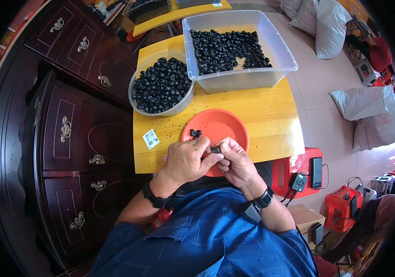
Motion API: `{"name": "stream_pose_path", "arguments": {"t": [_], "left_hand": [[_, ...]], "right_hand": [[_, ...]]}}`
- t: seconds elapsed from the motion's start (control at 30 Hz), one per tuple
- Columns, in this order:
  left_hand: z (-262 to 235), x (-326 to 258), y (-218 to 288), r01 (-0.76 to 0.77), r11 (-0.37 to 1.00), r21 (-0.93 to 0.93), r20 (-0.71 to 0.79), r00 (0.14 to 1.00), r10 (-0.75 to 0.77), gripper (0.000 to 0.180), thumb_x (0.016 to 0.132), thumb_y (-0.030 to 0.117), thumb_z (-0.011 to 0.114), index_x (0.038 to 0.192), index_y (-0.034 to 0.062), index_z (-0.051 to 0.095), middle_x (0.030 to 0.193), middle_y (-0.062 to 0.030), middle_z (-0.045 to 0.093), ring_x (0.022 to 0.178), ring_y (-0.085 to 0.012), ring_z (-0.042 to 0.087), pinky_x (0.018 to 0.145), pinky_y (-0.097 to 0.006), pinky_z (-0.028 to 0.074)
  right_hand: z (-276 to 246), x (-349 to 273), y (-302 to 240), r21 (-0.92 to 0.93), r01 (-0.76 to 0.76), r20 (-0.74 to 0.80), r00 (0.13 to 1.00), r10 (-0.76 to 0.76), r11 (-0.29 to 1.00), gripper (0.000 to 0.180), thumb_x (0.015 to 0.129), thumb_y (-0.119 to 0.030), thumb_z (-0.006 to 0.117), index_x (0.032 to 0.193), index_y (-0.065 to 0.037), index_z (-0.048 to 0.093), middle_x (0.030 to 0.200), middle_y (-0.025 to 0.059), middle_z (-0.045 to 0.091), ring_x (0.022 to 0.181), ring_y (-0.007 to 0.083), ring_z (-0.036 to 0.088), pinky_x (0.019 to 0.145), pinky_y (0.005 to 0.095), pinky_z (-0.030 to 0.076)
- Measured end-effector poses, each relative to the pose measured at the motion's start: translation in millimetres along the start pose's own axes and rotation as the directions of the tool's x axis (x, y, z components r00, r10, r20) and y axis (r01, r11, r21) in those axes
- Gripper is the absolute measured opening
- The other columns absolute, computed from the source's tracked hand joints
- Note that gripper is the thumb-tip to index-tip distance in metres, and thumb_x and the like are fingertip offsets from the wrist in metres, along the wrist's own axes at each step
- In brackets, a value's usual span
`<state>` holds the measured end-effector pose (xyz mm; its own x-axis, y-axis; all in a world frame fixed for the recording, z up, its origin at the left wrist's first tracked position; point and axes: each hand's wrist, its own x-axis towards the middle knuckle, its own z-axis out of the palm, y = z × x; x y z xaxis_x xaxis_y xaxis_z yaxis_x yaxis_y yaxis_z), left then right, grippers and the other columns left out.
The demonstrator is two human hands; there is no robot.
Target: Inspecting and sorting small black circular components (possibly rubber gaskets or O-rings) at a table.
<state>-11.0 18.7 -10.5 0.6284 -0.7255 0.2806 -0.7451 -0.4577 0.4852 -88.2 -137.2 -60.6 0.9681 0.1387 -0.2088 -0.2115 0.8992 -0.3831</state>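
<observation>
Over the near part of an orange-red round dish (227, 117), my two hands meet. My right hand (240, 164) pinches a small dark cylindrical piece (215, 149) between thumb and fingers. From the other side, my left hand (186, 159) closes on the same piece, its thumb close against it. Small black ring-like parts (195, 133) show just beyond the left knuckles, at the left of the dish; whether they touch the fingers I cannot tell. Tiny dark crumbs dot the dish.
A round clear tub (135, 99) and a larger clear bin (239, 83), both with many black parts, stand on the yellow table (271, 120). Dark drawers (80, 124) border the left. A red stool (290, 173) carrying black devices stands at the right, white sacks (331, 27) beyond.
</observation>
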Motion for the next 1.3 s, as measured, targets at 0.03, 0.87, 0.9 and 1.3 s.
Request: {"name": "stream_pose_path", "arguments": {"t": [0.03, 0.87, 0.9, 1.3], "left_hand": [[1.8, -1.3, -0.9, -0.018, 1.0, 0.025, -0.002, 1.0, 0.018, 0.041, 0.091, 0.046, 0.067, 0.08, 0.0072, 0.056, 0.067, -0.0111, 0.065, 0.06, -0.03, 0.067, 0.052, -0.041, 0.051], [2.2, -0.1, -6.7, 0.338, 0.494, -0.801, 0.23, 0.936, -0.267, 0.007, 0.096, 0.01, 0.065, 0.094, 0.0034, 0.063, 0.077, 0.0053, 0.059, 0.066, 0.0005, 0.049, 0.06, -0.018, 0.039], [2.2, -0.7, -7.4, 0.321, 0.519, -0.792, 0.217, 0.943, -0.252, 0.008, 0.097, 0.011, 0.065, 0.096, 0.0031, 0.064, 0.078, 0.0051, 0.06, 0.067, 0.0002, 0.049, 0.062, -0.018, 0.04], [-17.1, 3.6, -1.2, 0.213, 0.857, -0.47, -0.003, 0.97, -0.242, 0.015, 0.086, 0.006, 0.073, 0.1, 0.0049, 0.067, 0.058, 0.007, 0.043, 0.054, -0.0016, 0.038, 0.051, -0.022, 0.033]], "right_hand": [[0.5, 0.4, 0.9, -0.003, 0.022, -0.011, 1.0, -0.022, 1.0, 0.015, 0.102, -0.023, 0.059, 0.096, -0.01, 0.06, 0.081, -0.0014, 0.057, 0.059, 0.0032, 0.041, 0.054, 0.0174, 0.038], [1.3, -1.1, 0.0, -0.001, -0.024, -0.018, 1.0, 0.024, 1.0, 0.011, 0.1, -0.024, 0.063, 0.099, -0.013, 0.06, 0.078, -0.0059, 0.054, 0.059, 0.0031, 0.043, 0.053, 0.0183, 0.037], [2.7, -1.4, -0.5, 0.001, -0.028, -0.026, 0.999, 0.028, 1.0, 0.011, 0.1, -0.024, 0.064, 0.098, -0.013, 0.06, 0.077, -0.006, 0.053, 0.059, 0.0031, 0.043, 0.052, 0.0182, 0.037], [0.1, 4.7, 0.3, -0.028, -0.064, 0.004, 0.998, 0.064, 0.998, 0.015, 0.102, -0.027, 0.06, 0.1, -0.012, 0.06, 0.08, -0.003, 0.058, 0.063, 0.0054, 0.049, 0.054, 0.0186, 0.04]]}}
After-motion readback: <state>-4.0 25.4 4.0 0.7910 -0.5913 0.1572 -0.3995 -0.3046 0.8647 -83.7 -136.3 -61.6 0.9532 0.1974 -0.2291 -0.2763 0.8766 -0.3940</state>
